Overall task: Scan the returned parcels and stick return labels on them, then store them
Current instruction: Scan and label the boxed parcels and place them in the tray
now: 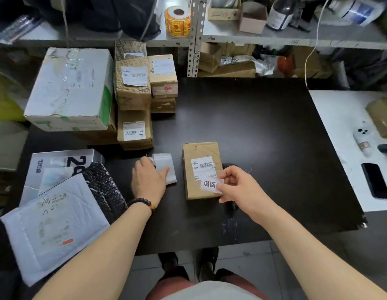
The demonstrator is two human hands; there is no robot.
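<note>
My right hand (236, 187) pinched a white return label (210, 185) over the near end of the small brown cardboard parcel (201, 169) on the black table (264, 131). My left hand (149, 178) rested flat, fingers relaxed, on the white label backing sheet (166, 167) just left of the parcel.

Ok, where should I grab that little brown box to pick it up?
Come from above and pinch the brown box across its two long sides, near the far end. It lies flat with free room along both sides, and the right hand holding the return label covers the near corner.

退回 on return label (210, 184), MX on parcel label (202, 167), MXRC on stacked box (135, 131)
</note>
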